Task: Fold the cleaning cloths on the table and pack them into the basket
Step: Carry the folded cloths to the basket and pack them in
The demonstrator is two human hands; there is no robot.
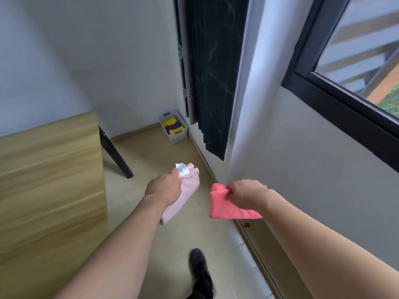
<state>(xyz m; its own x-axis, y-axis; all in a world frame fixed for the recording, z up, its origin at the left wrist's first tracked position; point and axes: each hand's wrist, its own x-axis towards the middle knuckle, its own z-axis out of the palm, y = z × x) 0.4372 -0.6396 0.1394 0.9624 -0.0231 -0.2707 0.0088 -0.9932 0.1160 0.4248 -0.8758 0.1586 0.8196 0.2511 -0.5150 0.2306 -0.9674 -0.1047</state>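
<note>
Beside the bench (49, 169), w/ both hands out front, left hand (164, 187) grips folded pale pink cloth (183, 197), right hand (246, 194) pinches folded coral cloth (226, 207); basket (172, 129) on floor in far corner already holds yellow/purple cloths, so these two seem folded but not yet packed.

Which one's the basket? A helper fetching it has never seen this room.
Follow the floor to the far corner beside the dark curtain. The small white perforated plastic basket stands there on the floor, the only container, already holding folded yellow and purple cloths.
</note>
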